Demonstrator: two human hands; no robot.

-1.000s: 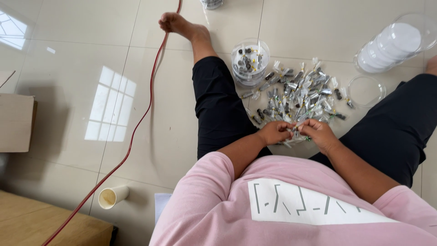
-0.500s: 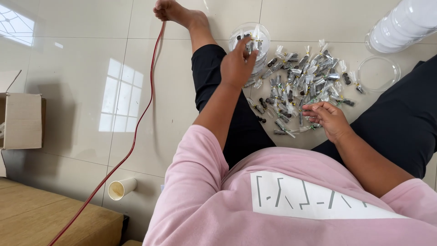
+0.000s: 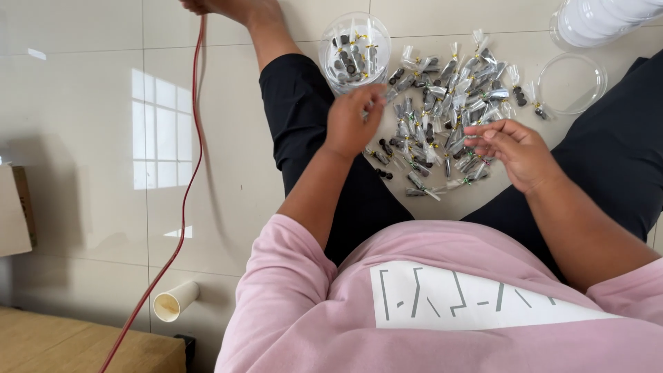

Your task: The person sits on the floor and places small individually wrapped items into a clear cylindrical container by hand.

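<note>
Head view: our left hand [image 3: 353, 121] loosely curled, empty, just below clear round tub [image 3: 356, 43]. Right hand [image 3: 519, 153] open-fingered over pile of crinkly clear packets [image 3: 442, 103] on glossy tile floor [image 3: 103, 103].

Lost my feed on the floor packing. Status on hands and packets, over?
Left hand empty, fingers loosely curled, beside the filled clear tub. Right hand open over the loose packet pile. Empty tub beyond. Nothing in the way.
</note>
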